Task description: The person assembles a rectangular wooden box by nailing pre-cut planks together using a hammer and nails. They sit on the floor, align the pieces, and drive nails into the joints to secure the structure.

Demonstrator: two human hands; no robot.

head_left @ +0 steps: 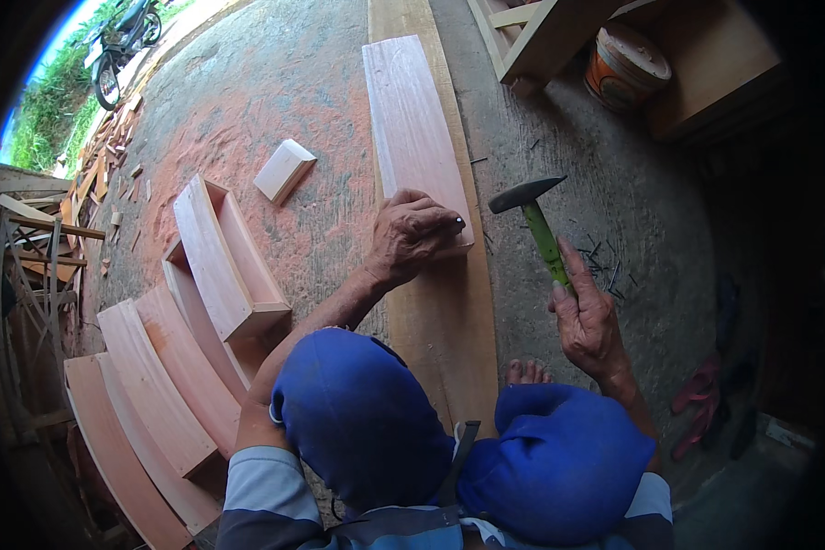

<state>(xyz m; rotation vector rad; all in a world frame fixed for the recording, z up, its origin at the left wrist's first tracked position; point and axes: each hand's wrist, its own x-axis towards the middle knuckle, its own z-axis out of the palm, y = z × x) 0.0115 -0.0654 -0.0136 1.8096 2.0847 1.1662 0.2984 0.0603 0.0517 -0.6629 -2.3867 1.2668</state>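
A long pale wooden piece lies lengthwise on a wide plank in front of me. Over its near end, my left hand pinches a nail, whose head shows beyond the fingers; the hand hides most of the shank. In my right hand is a hammer with a green handle and dark metal head. The hammer is raised to the right of the wooden piece, apart from the nail.
Several narrow wooden boxes stand at the left, one stacked over others. A small wood block lies beyond them. Loose nails are scattered on the concrete at right. A bucket and wooden frames stand far right.
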